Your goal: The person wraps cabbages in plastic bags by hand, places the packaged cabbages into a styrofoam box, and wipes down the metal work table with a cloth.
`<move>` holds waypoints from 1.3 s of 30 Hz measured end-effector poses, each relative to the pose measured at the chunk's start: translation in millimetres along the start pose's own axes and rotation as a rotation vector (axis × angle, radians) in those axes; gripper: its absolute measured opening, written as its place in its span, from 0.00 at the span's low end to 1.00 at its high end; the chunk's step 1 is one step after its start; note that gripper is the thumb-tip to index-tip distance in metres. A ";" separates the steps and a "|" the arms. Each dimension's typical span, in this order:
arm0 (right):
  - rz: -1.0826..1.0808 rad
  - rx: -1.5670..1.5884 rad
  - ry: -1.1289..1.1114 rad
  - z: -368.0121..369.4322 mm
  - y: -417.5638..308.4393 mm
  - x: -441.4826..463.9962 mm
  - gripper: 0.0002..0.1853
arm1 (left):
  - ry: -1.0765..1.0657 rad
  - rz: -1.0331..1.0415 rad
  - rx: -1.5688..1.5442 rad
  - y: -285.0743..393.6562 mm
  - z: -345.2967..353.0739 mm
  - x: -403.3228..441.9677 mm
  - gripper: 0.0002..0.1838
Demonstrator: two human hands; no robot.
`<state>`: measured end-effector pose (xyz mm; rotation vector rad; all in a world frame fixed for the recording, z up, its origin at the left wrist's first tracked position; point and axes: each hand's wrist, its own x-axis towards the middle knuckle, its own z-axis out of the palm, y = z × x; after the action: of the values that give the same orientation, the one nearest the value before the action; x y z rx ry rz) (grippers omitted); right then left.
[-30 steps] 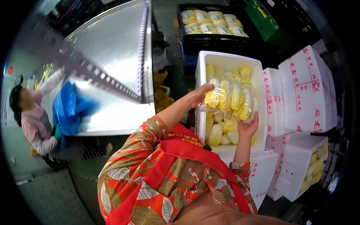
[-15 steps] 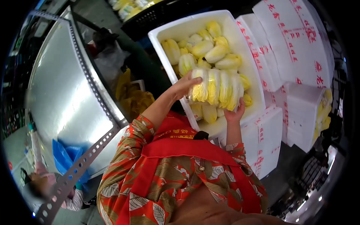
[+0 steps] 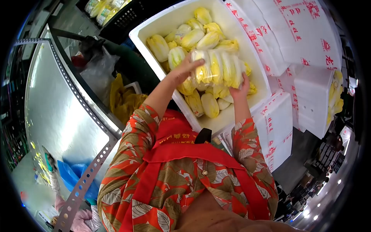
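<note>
Cabbage pack (image 3: 219, 69) (clear-wrapped) sits between left fingers (image 3: 198, 63) and right fingers (image 3: 245, 79).

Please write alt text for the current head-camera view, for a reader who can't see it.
A person's left hand and right hand hold a clear-wrapped pack of yellow-and-white cabbages over an open white box of more cabbages. Red-printed white boxes stand to the right; to the left, a co-worker is beside a metal table.
</note>
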<state>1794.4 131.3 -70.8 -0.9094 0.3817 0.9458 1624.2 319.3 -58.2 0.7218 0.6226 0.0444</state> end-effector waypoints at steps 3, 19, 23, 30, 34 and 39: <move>-0.016 0.007 -0.030 13.7 0.4 27.4 0.22 | 0.118 0.077 0.189 23.1 -6.6 10.8 0.51; 0.012 -0.131 0.194 25.1 16.4 75.4 0.22 | 0.264 -0.127 0.133 14.4 -53.3 82.8 0.30; 0.030 -0.164 0.110 7.5 16.0 89.9 0.23 | 0.219 -0.111 0.199 11.2 -57.0 88.5 0.44; -0.236 -0.520 0.341 27.6 -2.5 42.2 0.32 | 0.565 0.156 1.043 30.2 -31.8 66.3 0.40; -0.378 -0.699 0.237 10.7 -8.4 5.2 0.39 | 0.653 0.286 1.034 19.4 -37.7 61.6 0.35; -0.480 -1.075 0.178 -10.0 -18.7 -8.5 0.36 | 0.602 0.329 0.979 8.9 -41.9 28.2 0.33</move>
<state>1806.1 113.8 -61.9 -1.9639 -0.2530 0.5782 1625.9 358.4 -91.5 1.7935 1.1083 0.2818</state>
